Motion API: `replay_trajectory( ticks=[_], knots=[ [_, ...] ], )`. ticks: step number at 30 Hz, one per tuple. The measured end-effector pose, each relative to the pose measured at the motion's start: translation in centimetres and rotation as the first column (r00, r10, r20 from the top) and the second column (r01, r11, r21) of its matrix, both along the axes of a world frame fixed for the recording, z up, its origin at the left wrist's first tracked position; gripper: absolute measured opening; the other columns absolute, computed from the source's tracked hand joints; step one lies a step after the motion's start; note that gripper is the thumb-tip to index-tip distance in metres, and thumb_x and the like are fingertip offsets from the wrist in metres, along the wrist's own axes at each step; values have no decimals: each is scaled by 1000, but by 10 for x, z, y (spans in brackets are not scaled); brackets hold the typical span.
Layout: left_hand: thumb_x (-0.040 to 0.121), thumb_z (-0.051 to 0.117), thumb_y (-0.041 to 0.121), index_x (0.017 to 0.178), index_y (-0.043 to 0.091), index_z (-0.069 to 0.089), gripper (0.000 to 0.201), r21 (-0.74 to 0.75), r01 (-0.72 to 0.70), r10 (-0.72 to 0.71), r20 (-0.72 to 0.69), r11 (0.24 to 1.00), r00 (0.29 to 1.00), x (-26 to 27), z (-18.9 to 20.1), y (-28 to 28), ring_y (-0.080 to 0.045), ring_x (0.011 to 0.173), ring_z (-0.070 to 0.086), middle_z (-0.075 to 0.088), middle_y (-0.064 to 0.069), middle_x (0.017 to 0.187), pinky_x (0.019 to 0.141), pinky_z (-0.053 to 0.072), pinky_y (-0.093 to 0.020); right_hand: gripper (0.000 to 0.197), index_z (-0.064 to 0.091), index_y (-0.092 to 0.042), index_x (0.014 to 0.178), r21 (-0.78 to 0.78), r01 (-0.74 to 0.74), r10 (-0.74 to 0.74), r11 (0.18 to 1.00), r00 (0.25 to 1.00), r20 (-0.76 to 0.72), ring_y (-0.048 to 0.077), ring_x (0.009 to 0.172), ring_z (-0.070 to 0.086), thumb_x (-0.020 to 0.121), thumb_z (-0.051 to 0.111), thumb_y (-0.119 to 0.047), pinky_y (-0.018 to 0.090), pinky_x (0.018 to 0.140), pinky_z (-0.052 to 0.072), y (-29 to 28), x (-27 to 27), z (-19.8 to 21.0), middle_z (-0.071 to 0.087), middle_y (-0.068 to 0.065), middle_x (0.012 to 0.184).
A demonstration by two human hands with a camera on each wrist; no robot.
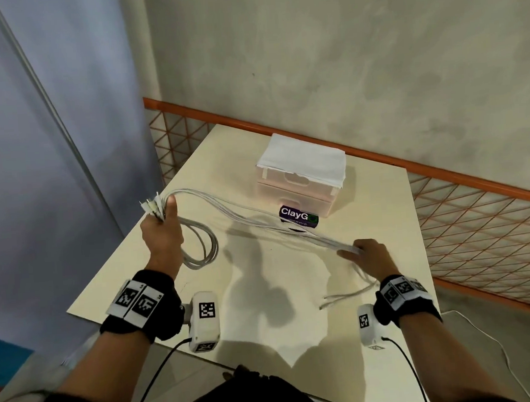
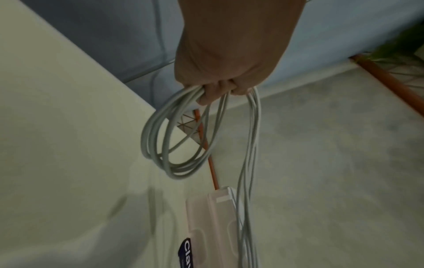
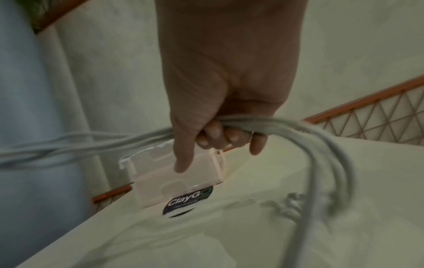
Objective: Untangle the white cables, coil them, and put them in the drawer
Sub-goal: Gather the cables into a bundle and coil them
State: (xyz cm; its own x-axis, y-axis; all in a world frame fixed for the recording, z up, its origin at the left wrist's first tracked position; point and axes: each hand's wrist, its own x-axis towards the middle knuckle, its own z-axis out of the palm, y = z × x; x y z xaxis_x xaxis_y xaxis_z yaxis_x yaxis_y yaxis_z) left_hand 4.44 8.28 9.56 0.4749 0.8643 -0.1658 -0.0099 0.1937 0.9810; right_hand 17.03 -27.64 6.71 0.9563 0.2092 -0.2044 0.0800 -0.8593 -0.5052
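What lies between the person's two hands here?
A bundle of white cables spans from the left hand, which also holds a hanging coil, to the right hand, above bare table. The head view shows it.

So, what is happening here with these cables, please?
A person is coiling a bundle of white cables above the table. The left hand grips the plug ends and a hanging loop. The right hand holds the stretched bundle further along, with loose ends trailing. The drawer box behind looks closed, so nothing is stored yet.
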Motion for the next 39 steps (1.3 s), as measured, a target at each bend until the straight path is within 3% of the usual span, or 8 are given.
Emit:
replay_trajectory(
  ticks=[10,13,18,22,24,30,34,39],
  knots=[
    [81,62,49,56,19,40,44,94,70,-61,-96,993,994,-1,-8,-19,-21,48,36,37,0,50,56,34,-34,31,58,-1,82,149,240,-282,959,776,565,41,82,60,79,71,-29,43,72,42,-5,28,51,65,23,84],
    [90,59,38,58,15,41,43,302,146,-96,-175,942,980,-2,1,-27,-19,55,38,40,-1,53,54,36,-25,45,59,-3,103,-75,170,-156,983,974,164,34,108,56,76,75,-35,43,94,40,0,29,43,64,19,110],
    [80,72,37,71,11,61,30,355,571,-427,-408,740,807,-4,21,-36,-8,41,36,41,8,44,42,29,-22,96,30,-5,141,-261,-62,-9,963,965,-263,34,135,34,69,77,-49,42,110,32,25,17,39,34,18,145],
    [85,67,29,106,12,63,27,147,685,-680,-95,713,727,-5,31,-54,-5,39,22,26,12,47,39,23,-17,60,50,-14,127,243,-226,241,943,970,-32,19,115,52,77,75,-33,11,94,38,80,-10,65,51,8,132],
    [92,56,35,89,10,61,26,85,675,-680,73,733,730,-5,42,-62,-6,42,18,19,9,54,40,19,-19,48,57,-22,121,371,-362,384,855,923,16,12,114,54,78,72,-38,21,100,41,107,-28,79,55,0,129],
    [96,41,43,58,24,26,46,-60,584,-533,342,810,774,4,75,-73,-3,38,17,18,11,45,36,18,-16,25,69,-16,99,379,-652,748,657,627,-218,-4,84,61,86,64,-37,10,80,41,163,-83,79,71,-3,95],
    [98,43,38,59,20,28,45,-318,391,-248,407,863,879,3,66,-51,-5,36,22,23,10,41,37,28,-17,18,56,-21,75,517,-503,605,693,795,-37,16,60,65,90,60,-30,26,61,48,155,-84,79,62,-2,58],
    [101,37,9,72,7,46,30,-628,333,-232,241,703,942,3,44,-41,-12,52,46,46,-4,46,41,50,-18,27,53,-11,87,259,-684,634,682,729,259,15,60,55,95,48,-37,32,61,42,146,-72,97,61,5,69]
  ],
)
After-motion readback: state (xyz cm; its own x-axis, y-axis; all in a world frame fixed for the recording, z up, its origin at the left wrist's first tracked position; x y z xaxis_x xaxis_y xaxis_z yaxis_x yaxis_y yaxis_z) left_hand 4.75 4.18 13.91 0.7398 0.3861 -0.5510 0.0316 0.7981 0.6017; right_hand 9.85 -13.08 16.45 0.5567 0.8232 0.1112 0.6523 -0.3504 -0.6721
